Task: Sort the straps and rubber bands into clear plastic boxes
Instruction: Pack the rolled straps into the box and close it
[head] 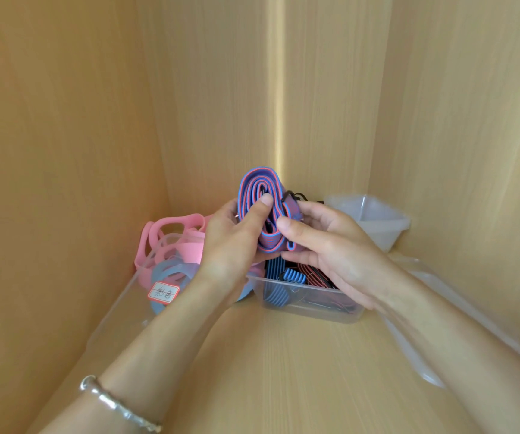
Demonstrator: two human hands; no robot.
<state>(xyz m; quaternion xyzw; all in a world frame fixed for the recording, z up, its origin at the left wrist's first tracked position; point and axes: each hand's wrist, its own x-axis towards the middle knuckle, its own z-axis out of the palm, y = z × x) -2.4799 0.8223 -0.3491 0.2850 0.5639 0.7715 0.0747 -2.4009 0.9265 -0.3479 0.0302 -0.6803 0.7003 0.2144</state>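
Pale wooden walls (64, 120) closed in on 3 sides, meeting in a corner straight beyond the hands. The floor of this cupboard, a wooden shelf (283, 371) of the same colour, ran beneath both forearms.

A clear plastic lid (409, 349) lay flat under the right forearm. Left of the left hand stood a clear box (118, 302) heaped with pink rubber bands (171, 233) and pale blue rubber bands (168, 270); some of the pink ones spilled over its far rim. Directly below the hands sat a second clear box (315, 311) holding striped straps (283, 277), some blue and black, some red and black. Beyond the right hand, in the far right corner, a third clear box (377, 220) leaned at a tilt.

Both hands were raised above the middle box. The left hand (233, 242) gripped a coiled blue strap (262, 195) with red edges, the fingers curled behind it and the thumb pressed against the front of the coil. The right hand (324, 245) pinched the lower right side of the same coil, with the thumb in front and the fingers curled behind. The strap stood upright between the 2 hands, clear of every box.

A small white label (163, 292) with a red border was stuck on the left box. A silver bracelet (118, 402) circled the left wrist.
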